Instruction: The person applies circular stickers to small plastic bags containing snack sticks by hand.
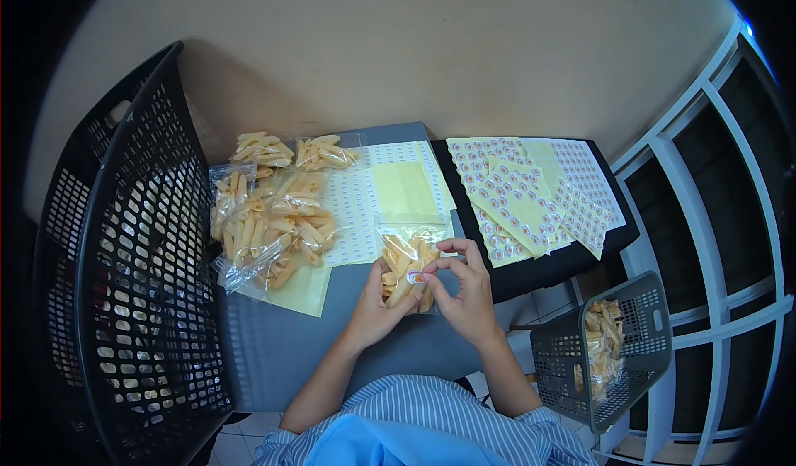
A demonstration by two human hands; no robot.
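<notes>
A clear zip bag point(400, 255) of pale yellow snack sticks lies in front of me at the table's near side. My left hand point(373, 310) grips its left and lower edge, the thumb lying across the front. Against the front of the bag, my right hand point(469, 298) pinches a small round sticker point(415, 277) between thumb and index finger, the other fingers curled above. Behind the bag are sheets of small printed labels point(352, 205) with a plain yellow backing sheet point(402, 191) on top.
Several filled snack bags point(278, 217) are heaped at the left on the grey table point(278, 346). A tall black basket point(145, 259) stands beside them. Round-sticker sheets point(522, 192) cover a black surface point(531, 279) at the right. Lower right, a grey basket point(560, 366) holds more bags, near white metal railings point(676, 167).
</notes>
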